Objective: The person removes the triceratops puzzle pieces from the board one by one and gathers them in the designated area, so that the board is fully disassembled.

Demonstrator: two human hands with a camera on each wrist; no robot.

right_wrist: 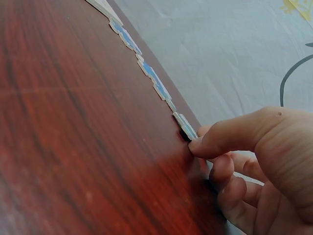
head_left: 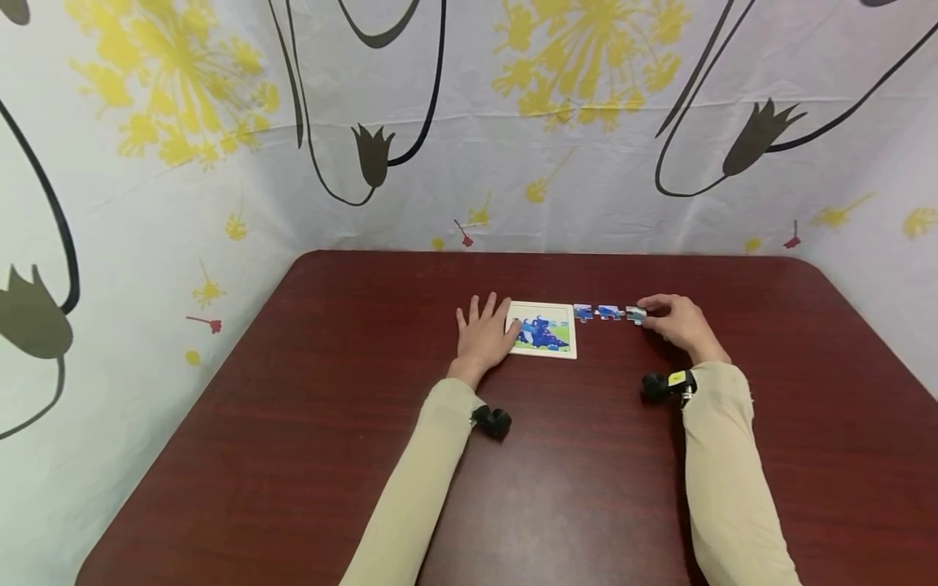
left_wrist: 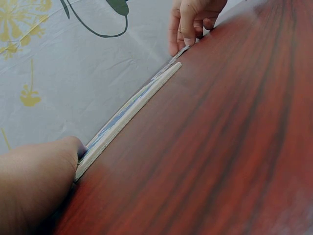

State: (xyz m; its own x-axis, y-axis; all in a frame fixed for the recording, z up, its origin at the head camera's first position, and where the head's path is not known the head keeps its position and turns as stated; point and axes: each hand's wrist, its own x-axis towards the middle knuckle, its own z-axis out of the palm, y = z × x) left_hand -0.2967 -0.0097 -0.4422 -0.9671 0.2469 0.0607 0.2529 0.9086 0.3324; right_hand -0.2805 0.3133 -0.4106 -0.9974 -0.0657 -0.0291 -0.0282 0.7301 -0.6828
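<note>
At the bottom of the head view, both sleeves (head_left: 421,480) and the desk (head_left: 572,505) are cut off. Near the middle, the left hand (head_left: 485,335) covers part of the board (head_left: 544,356); the prints on the pieces (head_left: 609,312) are too small to tell, and the right hand (head_left: 680,325) hides one end of the rightmost piece (head_left: 635,316). Upper left in the right wrist view, the board is cut off.

a curtained nook: flowered cloth (head_left: 454,183) backs a table (head_left: 579,488).
</note>
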